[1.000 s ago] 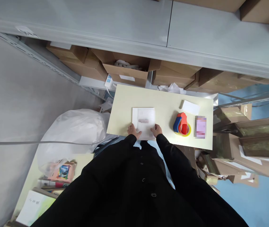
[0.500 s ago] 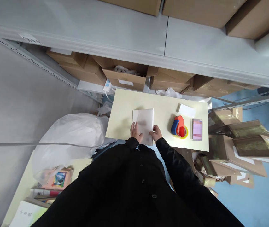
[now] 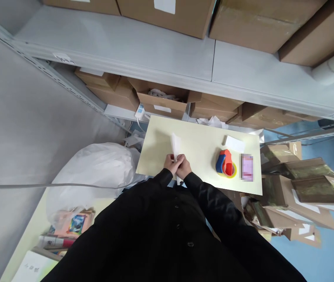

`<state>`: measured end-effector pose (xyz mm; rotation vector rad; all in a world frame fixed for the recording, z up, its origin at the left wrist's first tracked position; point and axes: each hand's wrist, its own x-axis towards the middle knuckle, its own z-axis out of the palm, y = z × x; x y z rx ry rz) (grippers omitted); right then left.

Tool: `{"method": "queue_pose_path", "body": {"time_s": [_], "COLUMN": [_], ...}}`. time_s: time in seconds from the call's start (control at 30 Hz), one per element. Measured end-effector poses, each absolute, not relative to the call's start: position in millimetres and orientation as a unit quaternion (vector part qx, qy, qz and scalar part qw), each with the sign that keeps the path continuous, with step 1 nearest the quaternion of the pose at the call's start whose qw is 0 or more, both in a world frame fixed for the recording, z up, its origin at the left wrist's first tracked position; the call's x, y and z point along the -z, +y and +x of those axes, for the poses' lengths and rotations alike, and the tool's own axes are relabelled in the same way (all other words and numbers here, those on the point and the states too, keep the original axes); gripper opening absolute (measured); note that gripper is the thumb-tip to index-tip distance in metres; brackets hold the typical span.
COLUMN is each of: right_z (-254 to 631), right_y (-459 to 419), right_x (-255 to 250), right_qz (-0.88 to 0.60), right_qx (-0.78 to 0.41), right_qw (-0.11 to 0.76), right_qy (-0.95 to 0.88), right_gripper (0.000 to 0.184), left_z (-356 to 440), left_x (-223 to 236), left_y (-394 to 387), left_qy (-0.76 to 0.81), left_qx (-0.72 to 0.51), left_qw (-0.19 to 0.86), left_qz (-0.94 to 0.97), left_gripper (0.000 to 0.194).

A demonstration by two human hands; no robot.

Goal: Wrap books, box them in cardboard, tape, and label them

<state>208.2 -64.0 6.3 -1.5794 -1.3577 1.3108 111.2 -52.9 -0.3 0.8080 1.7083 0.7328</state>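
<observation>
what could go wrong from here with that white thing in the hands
Crease or slip: the left hand and right hand pinch the thin white item into a narrow shape, so it might crease, or spring loose if the grip eases.

Drop: both hands are close to the near edge of the table, so a slip could send it off that side.

Knock: a wide sweep of the right arm might bump the tape dispenser.
</observation>
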Motion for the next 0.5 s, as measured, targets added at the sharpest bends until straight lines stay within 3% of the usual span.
{"method": "queue_pose_path", "body": {"time_s": [0.23, 0.3, 0.4, 0.5], "right_z": [178.5, 186.4, 204.6, 215.9], "right_y": [-44.6, -41.6, -31.8, -14.6], "right_x": [-6.8, 0.1, 12.2, 25.0], "right_qz": [-0.534, -0.576, -0.705, -0.677], "right_qx": [-0.532, -0.495, -0.397, -0.555], "right_qw": [0.291, 0.312, 0.344, 0.333], "right_qy": [-0.59, -0.571, -0.476, -0.349], "right_gripper": [0.034, 0.031, 0.051, 0.064], "left_z": [63.8, 50.7, 28.6, 4.9], "left_x": [11.9, 14.0, 13.7, 12.6], "left_y": [-26.2, -20.7, -9.8, 6.6], "left_qy": [0.691, 0.677, 0.654, 0.645], "left_qx": [-0.38, -0.395, -0.408, -0.405], "left_qw": [0.554, 0.564, 0.586, 0.601], "left_qz": [0.265, 0.26, 0.249, 0.242], "left_gripper": [0.038, 0.043, 0.053, 0.06]}}
